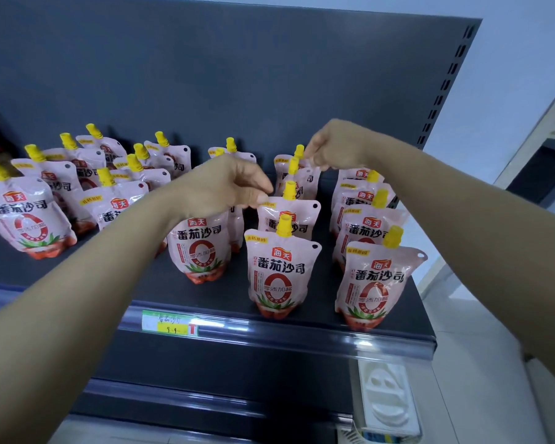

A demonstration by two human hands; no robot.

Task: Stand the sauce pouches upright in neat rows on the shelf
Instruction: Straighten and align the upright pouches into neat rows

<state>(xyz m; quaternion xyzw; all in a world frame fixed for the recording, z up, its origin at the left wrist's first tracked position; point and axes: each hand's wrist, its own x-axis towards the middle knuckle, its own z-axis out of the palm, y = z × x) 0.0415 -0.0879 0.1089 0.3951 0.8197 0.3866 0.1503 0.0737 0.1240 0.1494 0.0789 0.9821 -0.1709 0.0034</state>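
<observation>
Pink sauce pouches with yellow caps stand on the dark shelf (318,318) in several front-to-back rows. My left hand (234,184) reaches over the front pouch of the middle row (202,248). Its fingers are closed at the hidden top of the pouch behind (236,224). My right hand (334,149) is further back, fingertips pinched at the top edge of a rear pouch (297,176) beside its yellow cap. To the right of my left hand stands a row led by a front pouch (281,274). The right-most row (375,283) runs along the shelf's end.
On the left, a looser group of pouches (26,216) stands at uneven angles. A price tag (169,325) sits on the shelf's front rail. The dark back panel (237,75) rises behind. A lower shelf holds a white package (385,398) at the right.
</observation>
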